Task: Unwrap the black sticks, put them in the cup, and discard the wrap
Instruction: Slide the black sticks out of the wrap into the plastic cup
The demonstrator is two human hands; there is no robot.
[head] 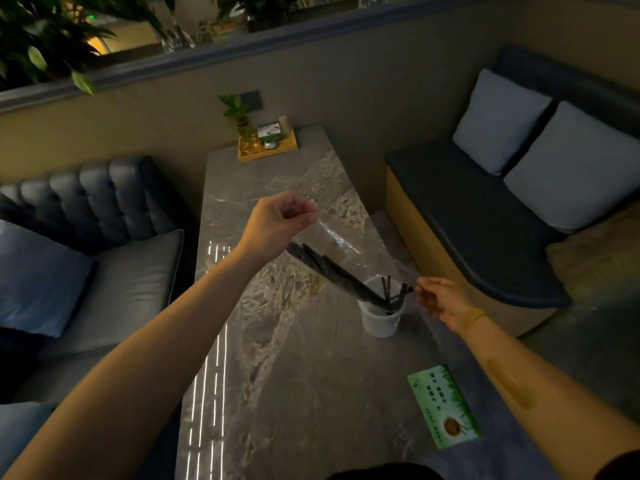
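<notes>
A clear plastic wrap (337, 237) hangs stretched over the marble table (294, 375). My left hand (280, 220) pinches its upper end, raised above the table. My right hand (441, 299) pinches its lower edge just right of the cup. A bundle of black sticks (332, 268) slants down inside the wrap, lower ends reaching into the translucent white cup (380, 318). A few sticks stand loose in the cup.
A green printed card (443, 407) lies on the table at the near right. A yellow tray (268, 147) with a small plant and a box sits at the far end. A dark sofa (97, 237) flanks the left, a cushioned bench (485, 209) the right.
</notes>
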